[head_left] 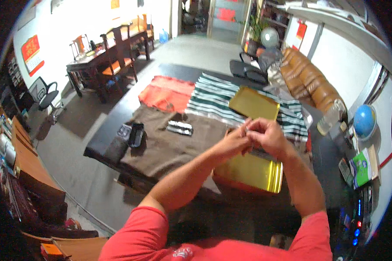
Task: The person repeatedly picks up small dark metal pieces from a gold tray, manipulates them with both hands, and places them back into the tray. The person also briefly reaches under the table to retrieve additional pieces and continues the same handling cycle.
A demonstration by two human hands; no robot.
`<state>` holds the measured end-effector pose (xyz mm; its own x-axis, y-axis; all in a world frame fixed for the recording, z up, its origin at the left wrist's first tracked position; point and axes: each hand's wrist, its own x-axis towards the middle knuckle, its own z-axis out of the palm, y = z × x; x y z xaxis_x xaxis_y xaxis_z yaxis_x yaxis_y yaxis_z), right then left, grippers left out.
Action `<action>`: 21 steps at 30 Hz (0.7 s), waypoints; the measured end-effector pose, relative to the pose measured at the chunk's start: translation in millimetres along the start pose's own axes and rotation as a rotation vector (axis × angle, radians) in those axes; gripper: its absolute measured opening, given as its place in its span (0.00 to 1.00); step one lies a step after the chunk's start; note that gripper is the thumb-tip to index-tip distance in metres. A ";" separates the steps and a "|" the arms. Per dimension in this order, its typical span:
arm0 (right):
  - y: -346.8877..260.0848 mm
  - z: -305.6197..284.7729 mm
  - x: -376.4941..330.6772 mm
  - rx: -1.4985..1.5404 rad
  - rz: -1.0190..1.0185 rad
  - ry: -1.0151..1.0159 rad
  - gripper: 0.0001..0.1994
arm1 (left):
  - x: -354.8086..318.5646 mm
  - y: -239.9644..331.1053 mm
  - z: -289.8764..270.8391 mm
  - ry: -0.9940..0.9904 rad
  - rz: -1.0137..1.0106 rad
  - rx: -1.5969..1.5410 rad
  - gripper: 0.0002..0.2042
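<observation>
Both hands (253, 135) pinched together (contents hidden)

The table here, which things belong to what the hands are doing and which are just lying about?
In hand: left hand and right hand, pinching a small item together; near gold tray beneath them.
Lying about: far gold tray, brown cloth, striped cloth, orange cloth, globe.

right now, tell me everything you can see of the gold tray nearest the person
The near gold tray is a shallow rectangle with rounded corners and a shiny, metal-looking surface that throws bright glare along its right rim. It lies flat at the near edge of the dark table, partly on the brown cloth. Its far part is hidden behind the left hand and right hand, which meet above it; contact cannot be told. A second gold tray lies farther off on the striped cloth.
</observation>
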<state>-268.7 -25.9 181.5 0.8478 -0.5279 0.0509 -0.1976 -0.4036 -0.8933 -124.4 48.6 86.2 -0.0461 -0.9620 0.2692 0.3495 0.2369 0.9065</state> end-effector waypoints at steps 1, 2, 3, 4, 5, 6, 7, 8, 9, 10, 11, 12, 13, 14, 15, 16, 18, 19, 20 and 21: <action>1.6 -0.7 0.9 -0.045 -0.125 0.014 0.04 | -0.4 0.5 -2.0 0.066 -0.016 0.035 0.43; 4.8 -1.2 3.1 -0.090 -0.084 0.055 0.05 | -1.3 0.6 -5.8 0.146 -0.067 0.070 0.45; 6.5 -3.4 2.9 -0.110 -0.143 0.070 0.05 | 0.5 3.5 -9.4 0.196 -0.025 0.110 0.44; 10.1 -5.9 2.8 -0.121 -0.112 0.091 0.05 | 1.7 4.7 -13.5 0.246 -0.018 0.144 0.43; 12.7 -7.3 3.4 -0.119 -0.110 0.104 0.06 | 1.6 9.2 -19.3 0.291 0.034 0.169 0.41; 17.1 -7.4 3.3 -0.102 -0.134 0.102 0.07 | 1.2 13.5 -26.3 0.297 0.128 0.138 0.40; 20.9 -8.2 2.2 -0.111 -0.090 0.091 0.08 | -0.1 17.7 -31.7 0.413 0.093 0.179 0.39; 24.6 -8.1 1.2 -0.068 -0.131 0.040 0.08 | -2.0 22.4 -36.4 0.497 0.118 0.182 0.37; 29.7 -7.2 0.0 -0.136 -0.087 0.024 0.09 | -4.0 25.3 -40.1 0.552 0.134 0.217 0.37; 35.6 -2.8 0.1 -0.147 -0.018 0.008 0.09 | -5.7 29.3 -43.3 0.596 0.174 0.240 0.36; 41.8 0.2 -1.6 -0.176 0.025 -0.028 0.09 | -6.4 31.8 -45.0 0.620 0.200 0.231 0.35; 48.7 4.1 -3.4 -0.183 0.055 -0.073 0.09 | -7.2 34.1 -46.7 0.629 0.200 0.204 0.35; 56.4 9.9 -2.5 -0.189 0.110 -0.093 0.09 | -8.3 35.0 -46.7 0.637 0.201 0.214 0.35; 64.3 15.1 -3.2 -0.184 0.137 -0.090 0.09 | -9.1 35.8 -47.5 0.648 0.200 0.221 0.35; 71.4 18.9 -2.4 -0.167 0.156 -0.107 0.09 | -8.9 35.0 -46.3 0.664 0.208 0.225 0.34; 78.3 22.4 -1.3 -0.152 0.194 -0.122 0.09 | -8.2 34.0 -45.9 0.661 0.204 0.214 0.34; 89.5 29.8 3.2 -0.220 0.156 -0.115 0.10 | -7.0 31.9 -45.9 0.653 0.209 0.195 0.33; 93.1 32.3 5.6 -0.250 0.169 -0.107 0.10 | -7.4 31.0 -46.8 0.641 0.203 0.219 0.33; 95.5 34.1 7.8 -0.278 0.145 -0.099 0.11 | -7.3 30.0 -47.6 0.649 0.202 0.223 0.32; 96.6 35.7 9.8 -0.303 0.155 -0.088 0.11 | -6.6 28.9 -48.1 0.657 0.202 0.227 0.32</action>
<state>-261.9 -43.4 79.8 0.8328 -0.5391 -0.1253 -0.4532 -0.5341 -0.7137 -68.9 55.3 95.0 0.5955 -0.7628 0.2519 0.0857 0.3721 0.9242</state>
